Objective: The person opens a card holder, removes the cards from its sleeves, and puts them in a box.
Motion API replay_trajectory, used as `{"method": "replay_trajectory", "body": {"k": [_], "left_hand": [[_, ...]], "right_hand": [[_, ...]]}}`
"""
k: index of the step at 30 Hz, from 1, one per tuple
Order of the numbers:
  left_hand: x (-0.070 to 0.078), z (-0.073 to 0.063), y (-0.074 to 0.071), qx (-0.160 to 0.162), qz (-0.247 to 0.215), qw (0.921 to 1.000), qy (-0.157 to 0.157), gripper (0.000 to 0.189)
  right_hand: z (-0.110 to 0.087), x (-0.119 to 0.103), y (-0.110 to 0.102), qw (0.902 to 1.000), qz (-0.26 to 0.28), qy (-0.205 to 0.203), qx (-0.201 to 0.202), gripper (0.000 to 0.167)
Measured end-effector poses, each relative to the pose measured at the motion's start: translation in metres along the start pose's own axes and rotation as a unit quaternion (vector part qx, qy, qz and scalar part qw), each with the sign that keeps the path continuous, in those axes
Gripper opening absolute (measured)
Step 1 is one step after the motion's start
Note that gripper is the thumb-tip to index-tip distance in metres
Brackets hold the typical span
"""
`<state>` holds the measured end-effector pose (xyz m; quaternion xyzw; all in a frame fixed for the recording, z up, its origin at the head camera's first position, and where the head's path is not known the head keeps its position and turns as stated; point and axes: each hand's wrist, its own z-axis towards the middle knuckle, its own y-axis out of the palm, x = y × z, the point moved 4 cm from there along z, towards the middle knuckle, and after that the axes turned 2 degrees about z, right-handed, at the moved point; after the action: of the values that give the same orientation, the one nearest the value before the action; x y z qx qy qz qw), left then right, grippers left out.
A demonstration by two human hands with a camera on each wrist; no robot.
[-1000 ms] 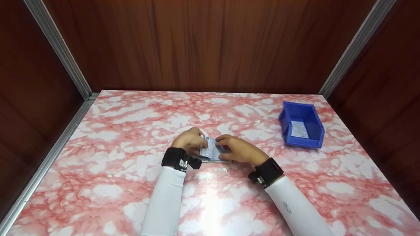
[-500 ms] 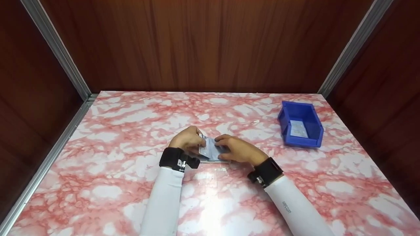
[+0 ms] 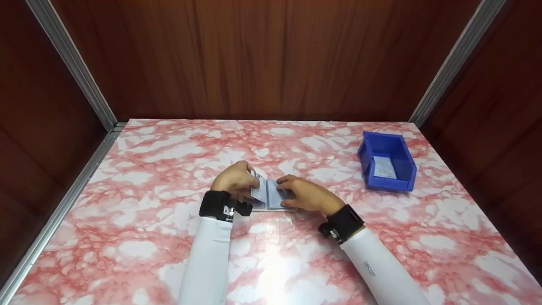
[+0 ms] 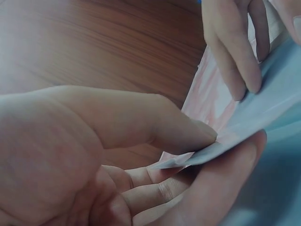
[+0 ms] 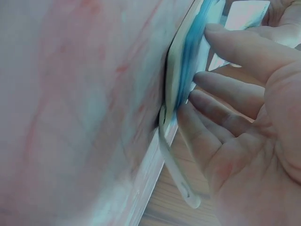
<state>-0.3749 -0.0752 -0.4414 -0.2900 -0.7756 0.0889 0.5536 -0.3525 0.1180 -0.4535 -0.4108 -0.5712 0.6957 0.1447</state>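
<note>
A thin sheet [image 3: 259,195] is pinched at its edge by the left hand [image 3: 233,180], with the thumb on one face and a finger under the other, so the gap is very narrow. The sheet is tilted up from a small booklet [image 3: 274,195], which is laid spread on the table [image 3: 148,245], between the two hands. The booklet's other side is touched by the tips of the right hand [image 3: 307,192], whose fingers are bent a little and spread; nothing is seen to be pinched by them.

The step in hand seems to be the turning of one sheet. It is best done slowly, with a light pinch so that no crease is made, and with the flat side pressed down softly so that the booklet is not dragged along.

The sheet looks smooth and bendy, but whether it is made of paper or plastic cannot be told. In the right wrist view, blue layers [image 5: 186,70] are seen stacked over a cream cover [image 5: 173,84] with a round corner, and a pale strap [image 5: 174,165] is stuck out past it.

Farther off, a blue bin [image 3: 388,183] with slanted walls is set near the table's right edge, and a flat pale card [image 3: 384,167] is held in it. The table is marked with red and white swirls.
</note>
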Motion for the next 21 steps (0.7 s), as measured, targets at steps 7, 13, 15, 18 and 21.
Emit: {"method": "replay_trajectory", "body": {"k": [7,13,15,18,21], "left_hand": [[0.000,-0.003,-0.010,0.018,0.046,0.9988,0.001,0.040],[0.006,-0.004,-0.014,0.045,0.090,0.9944,0.032,0.041],[0.006,-0.004,-0.014,0.041,0.072,0.9960,0.033,0.042],[0.007,-0.004,-0.013,0.033,0.036,0.9981,0.039,0.044],[0.012,-0.004,-0.013,0.033,-0.002,0.9974,0.063,0.045]], "right_hand": [[-0.002,0.000,-0.003,0.9999,-0.004,0.011,-0.011,0.048],[-0.004,0.003,-0.006,0.9998,-0.001,0.011,-0.015,0.045],[-0.004,0.003,-0.008,0.9999,0.004,0.005,-0.014,0.044],[-0.005,0.003,-0.011,0.9998,0.012,-0.009,-0.012,0.042],[-0.007,0.000,-0.018,0.9993,0.029,-0.025,0.003,0.040]]}}
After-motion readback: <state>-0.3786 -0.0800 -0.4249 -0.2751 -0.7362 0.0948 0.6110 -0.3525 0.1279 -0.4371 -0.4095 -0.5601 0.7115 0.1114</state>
